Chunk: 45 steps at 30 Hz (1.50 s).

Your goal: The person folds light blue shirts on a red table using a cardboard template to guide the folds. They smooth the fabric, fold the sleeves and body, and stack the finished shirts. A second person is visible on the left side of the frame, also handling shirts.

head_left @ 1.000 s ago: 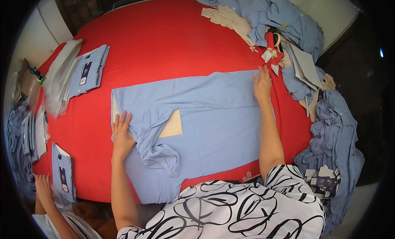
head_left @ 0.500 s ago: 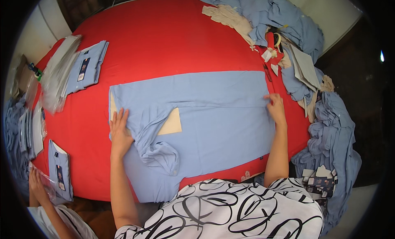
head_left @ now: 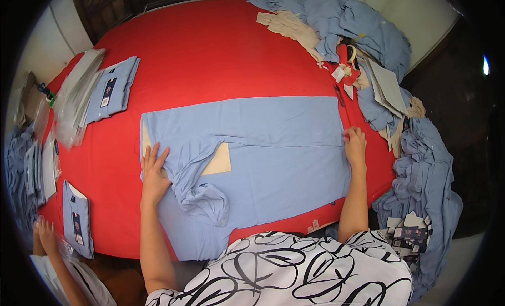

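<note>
Both hands press flat on a light blue shirt spread at the centre of the red tabletop [head_left: 210, 53].

Left hand [head_left: 153, 172] lies open, fingers splayed, on the shirt [head_left: 273, 148] near its left edge, beside a bunched sleeve [head_left: 202, 198] and a tan cardboard insert [head_left: 218, 161]; right hand [head_left: 356, 147] rests palm down, fingers loosely curled, on the shirt's right edge. Folded packaged shirts [head_left: 108, 90] lie at upper left, a heap of blue shirts [head_left: 357, 27] at upper right, and another person's hand [head_left: 46, 236] shows at lower left.
</note>
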Available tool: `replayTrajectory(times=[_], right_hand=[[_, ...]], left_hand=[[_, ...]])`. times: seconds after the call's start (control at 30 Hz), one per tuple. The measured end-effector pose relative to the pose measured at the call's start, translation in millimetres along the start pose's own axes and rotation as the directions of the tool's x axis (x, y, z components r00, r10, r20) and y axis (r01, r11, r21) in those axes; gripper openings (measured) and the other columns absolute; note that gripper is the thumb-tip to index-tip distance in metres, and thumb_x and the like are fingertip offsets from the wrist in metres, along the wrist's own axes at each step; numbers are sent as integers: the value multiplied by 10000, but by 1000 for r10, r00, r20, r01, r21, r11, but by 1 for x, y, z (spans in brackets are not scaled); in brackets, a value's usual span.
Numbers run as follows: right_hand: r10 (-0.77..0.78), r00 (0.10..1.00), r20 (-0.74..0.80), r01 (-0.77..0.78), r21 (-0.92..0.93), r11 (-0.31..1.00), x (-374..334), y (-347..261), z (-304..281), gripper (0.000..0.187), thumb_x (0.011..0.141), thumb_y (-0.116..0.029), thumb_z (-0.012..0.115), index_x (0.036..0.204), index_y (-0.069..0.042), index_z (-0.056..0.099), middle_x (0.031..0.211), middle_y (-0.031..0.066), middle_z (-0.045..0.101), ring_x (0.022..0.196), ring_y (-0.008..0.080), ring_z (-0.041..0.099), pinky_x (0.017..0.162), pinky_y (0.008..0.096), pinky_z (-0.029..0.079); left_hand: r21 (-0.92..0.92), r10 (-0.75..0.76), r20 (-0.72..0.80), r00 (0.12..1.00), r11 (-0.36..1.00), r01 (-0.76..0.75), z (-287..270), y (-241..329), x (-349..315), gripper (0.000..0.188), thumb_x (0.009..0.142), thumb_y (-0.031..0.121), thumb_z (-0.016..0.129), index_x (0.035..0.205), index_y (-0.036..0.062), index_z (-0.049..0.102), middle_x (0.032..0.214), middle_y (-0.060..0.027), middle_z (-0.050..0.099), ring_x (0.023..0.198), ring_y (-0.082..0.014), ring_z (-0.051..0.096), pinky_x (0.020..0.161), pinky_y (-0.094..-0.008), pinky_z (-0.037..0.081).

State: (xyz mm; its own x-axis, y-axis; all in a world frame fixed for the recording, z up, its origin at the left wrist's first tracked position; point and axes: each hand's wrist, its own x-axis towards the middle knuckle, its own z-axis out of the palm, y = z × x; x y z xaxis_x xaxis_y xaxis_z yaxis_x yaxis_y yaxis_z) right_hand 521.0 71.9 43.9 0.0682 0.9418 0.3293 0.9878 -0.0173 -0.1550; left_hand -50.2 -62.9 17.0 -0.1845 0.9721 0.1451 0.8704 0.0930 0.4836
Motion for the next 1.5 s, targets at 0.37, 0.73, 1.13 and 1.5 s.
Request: replayTrajectory(times=[0.37,0.73,1.13,1.5], right_hand=[[-15,990,142,30,-103,994,89,-31,104,663,1017,-576,362,1564,-202,323,1646,89,237,1523,279,195,1201,593,93],[-269,963,1,268,73,961,65,-134,76,531,963,-304,600,1455,-137,488,1552,134,403,1496,346,241,1192,612,123],[-879,417,229,619,637,460,-124,-322,-23,244,870,-197,706,1048,-49,629,1010,143,646,1047,337,603,910,443,464],[-346,571,744,-520,654,550,-67,-187,-38,241,905,-69,679,1116,6,588,783,48,645,718,95,585,687,241,469]], left_hand=[[160,14,30,999,987,-18,-3,-9,-5,771,707,200,800,1433,245,544,1588,-50,367,1506,-358,210,1229,-546,134],[35,51,-78,996,998,-48,-2,-10,-11,727,711,334,831,1388,225,589,1567,-34,398,1498,-354,224,1227,-549,168],[-67,147,-53,988,986,-150,-4,-15,-7,559,703,83,775,1241,160,647,1475,-58,477,1444,-323,340,1210,-497,264],[-109,135,-8,991,985,-135,-16,2,-2,441,612,158,883,990,140,655,1281,-55,524,1213,-325,430,1068,-456,403]])
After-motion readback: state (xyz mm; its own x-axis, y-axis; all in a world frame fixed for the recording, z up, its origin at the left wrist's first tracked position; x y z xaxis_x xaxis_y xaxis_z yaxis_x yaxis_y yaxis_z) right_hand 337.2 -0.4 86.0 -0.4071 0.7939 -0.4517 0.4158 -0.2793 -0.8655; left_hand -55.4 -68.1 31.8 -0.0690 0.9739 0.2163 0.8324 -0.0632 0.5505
